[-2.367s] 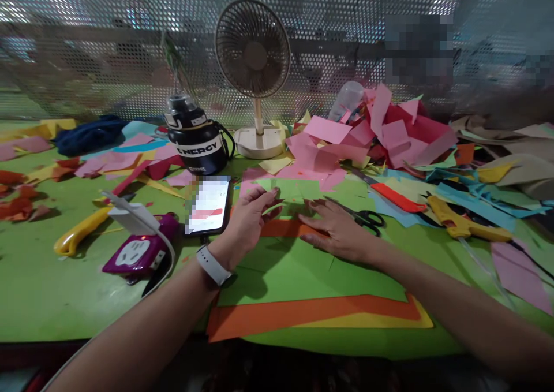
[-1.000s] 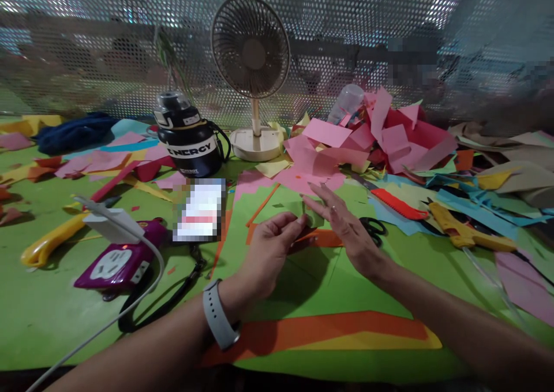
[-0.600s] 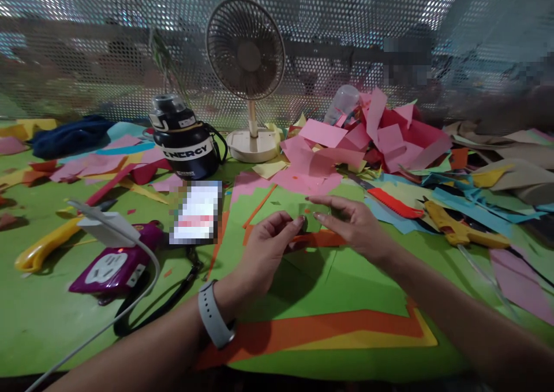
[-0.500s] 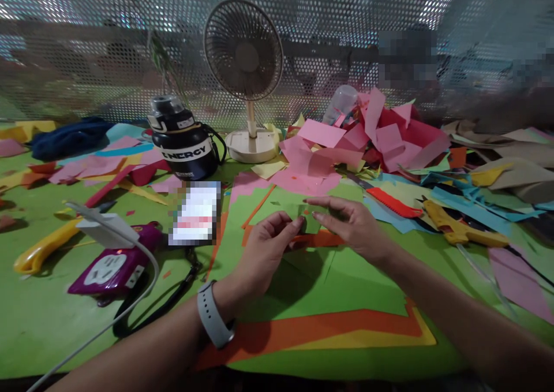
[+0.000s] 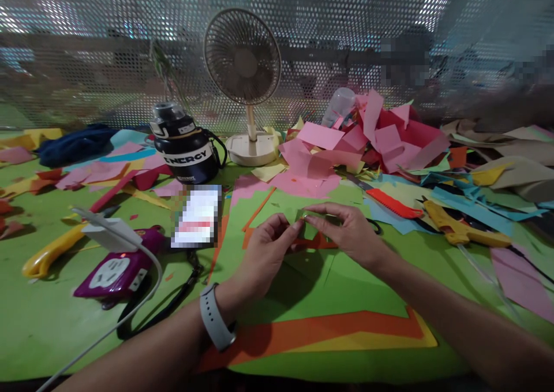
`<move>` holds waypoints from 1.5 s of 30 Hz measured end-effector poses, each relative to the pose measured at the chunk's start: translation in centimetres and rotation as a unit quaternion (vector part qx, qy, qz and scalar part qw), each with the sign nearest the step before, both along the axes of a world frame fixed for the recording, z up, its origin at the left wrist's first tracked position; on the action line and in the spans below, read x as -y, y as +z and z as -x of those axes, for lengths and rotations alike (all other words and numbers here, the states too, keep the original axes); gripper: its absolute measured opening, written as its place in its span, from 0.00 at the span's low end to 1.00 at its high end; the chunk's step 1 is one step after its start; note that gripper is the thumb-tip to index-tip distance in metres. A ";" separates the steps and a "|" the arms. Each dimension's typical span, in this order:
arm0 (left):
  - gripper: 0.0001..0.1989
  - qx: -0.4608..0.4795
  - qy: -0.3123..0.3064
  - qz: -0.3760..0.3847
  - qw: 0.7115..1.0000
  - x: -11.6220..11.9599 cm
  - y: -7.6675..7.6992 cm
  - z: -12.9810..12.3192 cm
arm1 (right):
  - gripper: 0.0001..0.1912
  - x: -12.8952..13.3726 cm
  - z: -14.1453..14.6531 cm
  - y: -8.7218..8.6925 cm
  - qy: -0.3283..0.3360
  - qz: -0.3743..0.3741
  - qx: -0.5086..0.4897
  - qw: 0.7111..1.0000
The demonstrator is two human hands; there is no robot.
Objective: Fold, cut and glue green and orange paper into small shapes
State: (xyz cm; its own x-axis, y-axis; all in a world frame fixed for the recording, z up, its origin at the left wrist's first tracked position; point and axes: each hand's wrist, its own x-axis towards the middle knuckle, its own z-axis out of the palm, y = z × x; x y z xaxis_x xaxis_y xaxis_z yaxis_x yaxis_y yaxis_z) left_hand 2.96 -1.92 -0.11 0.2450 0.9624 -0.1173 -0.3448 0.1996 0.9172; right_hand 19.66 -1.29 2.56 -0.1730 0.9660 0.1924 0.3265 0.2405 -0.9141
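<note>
My left hand [image 5: 265, 253] pinches a small green paper piece [image 5: 300, 213] between thumb and forefinger. On the other side of it, the thumb and forefinger of my right hand [image 5: 352, 233] close on the piece's edge. Fingers cover much of it, so its full shape is hidden. Both hands hover over a stack of green paper sheets [image 5: 346, 291]. Under the fingertips lies an orange paper strip [image 5: 322, 241]. An orange sheet [image 5: 311, 328] and a yellow sheet [image 5: 367, 341] show below the green ones. A dark loop [image 5: 375, 226] peeks out behind my right wrist.
A phone [image 5: 198, 216], a purple power strip [image 5: 110, 276] with a white cable, and a yellow-handled tool [image 5: 54, 250] lie left. Behind stand a black bottle [image 5: 186, 155] and a fan [image 5: 246, 63]. Pink scraps [image 5: 322, 133], an orange-handled cutter [image 5: 395, 202] and a yellow glue gun [image 5: 459, 224] are right.
My right hand has moved slightly left, and its thumb and forefinger, apart before, have closed on the green piece. The left hand keeps its pinch. The view has shifted slightly.
</note>
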 end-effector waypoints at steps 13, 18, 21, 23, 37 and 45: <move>0.15 0.017 0.006 0.019 1.000 0.1 0.3 0.0 | 0.10 -0.2 -0.2 -0.9 -0.038 -0.112 -0.022 0.993; 0.16 0.040 0.009 0.027 0.999 0.2 0.7 -0.1 | 0.08 0.0 -0.4 -0.1 0.022 -0.241 0.095 0.966; 0.15 0.045 0.010 0.022 0.999 0.2 0.7 -0.1 | 0.06 0.0 -0.5 -0.1 0.029 -0.289 0.134 0.948; 0.14 0.047 0.009 0.017 0.999 0.2 0.7 -0.1 | 0.06 0.0 -0.4 -0.2 0.021 -0.296 0.145 0.944; 0.16 0.049 0.010 0.015 0.999 0.4 1.0 -0.1 | 0.05 0.3 -0.4 -0.8 -0.066 -0.403 0.261 0.875; 0.16 0.020 -0.005 -0.018 1.000 0.3 0.7 0.1 | 0.05 0.3 -0.4 -0.6 -0.058 -0.454 0.270 0.847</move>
